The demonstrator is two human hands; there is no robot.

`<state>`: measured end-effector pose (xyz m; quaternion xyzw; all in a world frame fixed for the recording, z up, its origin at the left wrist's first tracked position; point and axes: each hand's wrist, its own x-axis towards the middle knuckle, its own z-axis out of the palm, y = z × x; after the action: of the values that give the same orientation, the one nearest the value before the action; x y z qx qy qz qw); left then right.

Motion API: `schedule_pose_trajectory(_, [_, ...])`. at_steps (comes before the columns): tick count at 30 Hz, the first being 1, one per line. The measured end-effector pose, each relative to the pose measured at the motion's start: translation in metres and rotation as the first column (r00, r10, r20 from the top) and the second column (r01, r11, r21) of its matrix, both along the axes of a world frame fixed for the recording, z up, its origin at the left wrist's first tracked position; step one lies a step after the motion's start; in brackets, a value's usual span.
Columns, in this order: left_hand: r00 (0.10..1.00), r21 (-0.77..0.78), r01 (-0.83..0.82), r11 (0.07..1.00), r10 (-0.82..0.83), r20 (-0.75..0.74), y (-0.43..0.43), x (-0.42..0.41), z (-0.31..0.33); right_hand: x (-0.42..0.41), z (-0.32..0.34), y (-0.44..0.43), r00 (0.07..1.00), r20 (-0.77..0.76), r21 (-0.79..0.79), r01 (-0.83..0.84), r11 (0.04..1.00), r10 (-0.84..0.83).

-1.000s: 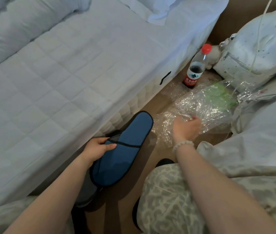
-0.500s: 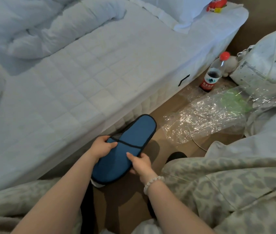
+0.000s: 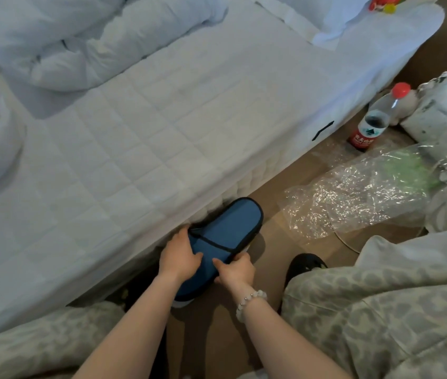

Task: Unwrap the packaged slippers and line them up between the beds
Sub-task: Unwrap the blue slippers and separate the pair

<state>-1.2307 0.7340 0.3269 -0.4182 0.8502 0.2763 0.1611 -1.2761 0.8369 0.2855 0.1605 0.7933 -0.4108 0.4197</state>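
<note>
Left hand [image 3: 178,258] and right hand [image 3: 234,269], seen from the head view, both grasp the blue slipper [image 3: 228,228]. The left curls over its near-left edge at the black-trimmed strap. The right, with a beaded bracelet [image 3: 249,299] at the wrist, pinches the opposite edge just below that strap. The slipper is out of its wrapping and appears to be held just above the floor [image 3: 217,346], its toe pointing away from the person and close against the side edge of the bed [image 3: 135,160]. A pale edge shows under its heel end; whether this is the sole or a second slipper pressed flat beneath cannot be told. The step in hand is judged to be opening or parting the flattened footwear before setting it down. It probably goes best with the thumbs working at the strap seam while the fingers support the sole, so the thin fabric lifts without creasing. The slipper should then go flat on the bare strip of floor along the bed's side edge, toe outward, with room beside it for its partner. Farther along that strip lie the crumpled clear wrapping [image 3: 353,198] and a thin white cord [image 3: 345,239], both best kept clear of the row. A red-capped bottle [image 3: 370,124] stands beyond, near the bed's far corner.
</note>
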Motion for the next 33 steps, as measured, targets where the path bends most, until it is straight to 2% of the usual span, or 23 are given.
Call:
schedule_pose_trajectory(5, [0.999, -0.064, -0.018, 0.998, 0.020, 0.036, 0.003, 0.003, -0.006, 0.002, 0.002, 0.007, 1.000, -0.022, 0.037, 0.004, 0.999, -0.003])
schedule_pose_trajectory(9, [0.998, -0.115, -0.047, 0.992, 0.052, 0.039, 0.006, 0.012, -0.007, 0.000, 0.007, 0.013, 1.000, -0.021, -0.001, 0.007, 1.000, -0.007])
schedule_pose_trajectory(11, [0.992, -0.124, -0.083, 0.989, 0.094, 0.082, 0.003, 0.017, -0.008, 0.001, 0.009, 0.010, 0.999, 0.032, -0.041, -0.005, 0.999, 0.006])
schedule_pose_trajectory(14, [0.984, -0.105, -0.104, 0.989, 0.118, 0.135, 0.000, 0.024, -0.006, 0.004, 0.012, 0.008, 0.977, 0.212, -0.155, 0.061, 0.986, -0.027])
schedule_pose_trajectory(15, [0.983, -0.093, -0.104, 0.990, 0.117, 0.140, -0.001, 0.026, -0.005, 0.005, 0.012, 0.008, 0.975, 0.221, -0.170, 0.057, 0.984, -0.018])
schedule_pose_trajectory(22, [0.980, -0.007, -0.095, 0.995, 0.095, 0.173, -0.004, 0.028, -0.003, 0.003, 0.014, 0.011, 0.994, 0.104, -0.169, 0.043, 0.985, -0.026])
schedule_pose_trajectory(24, [0.982, 0.040, -0.105, 0.994, 0.097, 0.165, -0.006, 0.027, -0.004, 0.000, 0.018, 0.013, 0.987, 0.134, -0.258, 0.118, 0.959, -0.085])
schedule_pose_trajectory(26, [0.987, 0.077, -0.114, 0.991, 0.104, 0.120, -0.004, 0.026, -0.003, -0.003, 0.024, 0.016, 0.951, 0.235, -0.363, 0.276, 0.890, -0.199])
schedule_pose_trajectory(28, [0.994, 0.086, -0.105, 0.991, 0.103, 0.029, -0.001, 0.025, 0.000, -0.011, 0.027, 0.020, 0.897, 0.322, -0.414, 0.422, 0.806, -0.304])
schedule_pose_trajectory(30, [0.987, 0.147, -0.125, 0.981, 0.138, -0.079, 0.003, 0.020, 0.003, -0.026, 0.028, 0.025, 0.867, 0.321, -0.411, 0.489, 0.769, -0.381])
schedule_pose_trajectory(31, [0.972, 0.230, -0.158, 0.960, 0.193, -0.137, 0.004, 0.016, 0.006, -0.034, 0.032, 0.028, 0.863, 0.303, -0.399, 0.500, 0.768, -0.404])
schedule_pose_trajectory(33, [0.909, 0.466, -0.248, 0.849, 0.370, -0.191, 0.008, 0.007, 0.012, -0.050, 0.037, 0.034, 0.855, 0.289, -0.378, 0.514, 0.770, -0.430])
